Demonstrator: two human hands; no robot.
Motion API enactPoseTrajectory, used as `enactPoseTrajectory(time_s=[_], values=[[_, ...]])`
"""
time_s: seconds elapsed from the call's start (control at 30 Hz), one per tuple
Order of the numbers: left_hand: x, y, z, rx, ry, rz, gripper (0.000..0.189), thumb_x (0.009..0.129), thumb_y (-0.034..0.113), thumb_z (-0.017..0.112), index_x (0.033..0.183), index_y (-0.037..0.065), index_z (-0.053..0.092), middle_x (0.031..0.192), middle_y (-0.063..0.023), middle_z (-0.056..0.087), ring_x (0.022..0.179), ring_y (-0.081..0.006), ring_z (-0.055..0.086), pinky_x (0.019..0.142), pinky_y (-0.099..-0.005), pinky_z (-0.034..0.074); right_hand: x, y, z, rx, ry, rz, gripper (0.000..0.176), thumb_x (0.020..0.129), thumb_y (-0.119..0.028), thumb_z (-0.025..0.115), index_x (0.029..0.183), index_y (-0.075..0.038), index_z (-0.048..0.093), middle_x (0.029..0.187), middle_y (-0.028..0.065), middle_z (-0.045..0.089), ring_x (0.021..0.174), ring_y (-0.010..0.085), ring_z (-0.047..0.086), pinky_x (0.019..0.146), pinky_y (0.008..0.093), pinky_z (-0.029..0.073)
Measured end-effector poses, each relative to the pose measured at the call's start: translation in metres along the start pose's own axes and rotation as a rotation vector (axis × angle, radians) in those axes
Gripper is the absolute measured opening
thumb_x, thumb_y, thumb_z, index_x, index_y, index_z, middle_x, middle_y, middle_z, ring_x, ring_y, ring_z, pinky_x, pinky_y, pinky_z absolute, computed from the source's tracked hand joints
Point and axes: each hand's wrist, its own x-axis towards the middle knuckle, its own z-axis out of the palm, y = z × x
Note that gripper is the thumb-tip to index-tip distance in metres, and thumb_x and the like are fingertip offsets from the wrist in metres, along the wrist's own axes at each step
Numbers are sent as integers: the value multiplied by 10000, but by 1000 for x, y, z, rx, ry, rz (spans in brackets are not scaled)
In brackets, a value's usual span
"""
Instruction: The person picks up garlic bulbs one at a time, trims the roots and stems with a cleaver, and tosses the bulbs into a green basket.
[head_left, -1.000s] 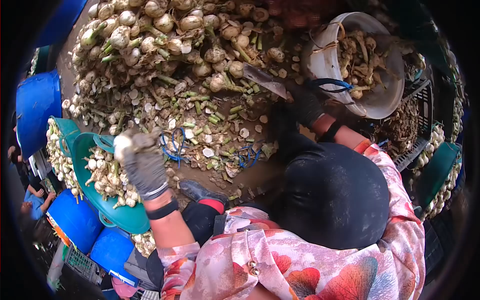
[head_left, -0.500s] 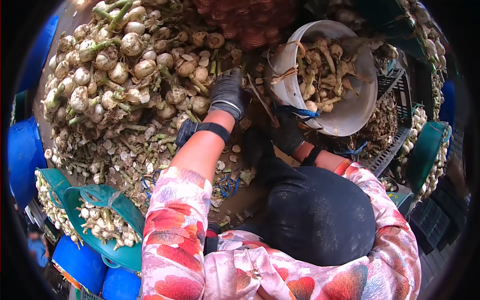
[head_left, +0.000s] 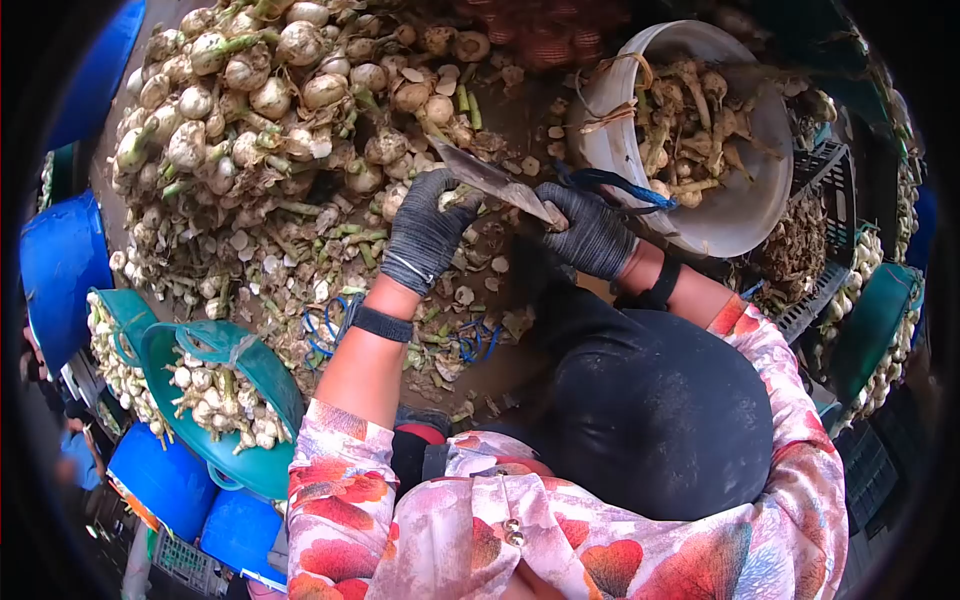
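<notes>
My left hand (head_left: 422,232), in a dark grey knit glove, is closed around a garlic bulb (head_left: 458,197) that shows only in part between thumb and fingers. Right above it lies the broad, dirty blade of a knife (head_left: 485,178), slanting up to the left. The knife's handle end is gripped by my right hand (head_left: 592,232), gloved the same way. A blue strap (head_left: 625,190) loops just over the right hand. Beyond my left hand rises a large heap of garlic bulbs (head_left: 270,95), soil-stained, many with green stems.
At the right, a tilted whitish bucket (head_left: 745,225) holds garlic with stems. Beside it stands a black crate (head_left: 820,165). Cut stems and scraps (head_left: 340,250) litter the ground. Green tubs (head_left: 270,465) of garlic and blue tubs (head_left: 70,265) stand at the left.
My left hand has come back from the heap's edge toward me, with a garlic bulb in it. My right hand has risen, bringing the knife across to the bulb.
</notes>
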Motion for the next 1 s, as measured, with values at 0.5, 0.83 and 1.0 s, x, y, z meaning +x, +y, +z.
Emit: enactPoseTrajectory(time_s=[0.5, 0.83, 1.0], values=[[-73, 35, -26, 200, 157, 104, 726, 716, 192, 799, 1289, -9, 401, 1179, -164, 545, 1051, -265, 576, 908, -362, 469, 48, -41, 27, 402, -211, 23, 479, 784, -412, 757, 1002, -25, 579, 827, 32, 617, 791, 127, 560, 766, 315, 481], [-48, 37, -22, -941, 100, -118, 679, 784, 90, 711, 1360, 32, 355, 1274, -91, 487, 1163, -176, 475, 984, -296, 409, 61, -42, 27, 487, -179, 81, 323, 835, -278, 689, 1070, -75, 600, 834, 72, 651, 749, 218, 622, 694, 339, 503], [-51, 0, -27, -1051, 44, -210, 639, 824, 67, 662, 1368, 50, 327, 1280, -85, 475, 1116, -192, 505, 956, -307, 436, 33, -67, -6, -183, -156, -185, 311, 745, -207, 687, 1033, -120, 606, 896, 148, 656, 856, 351, 637, 731, 417, 510]])
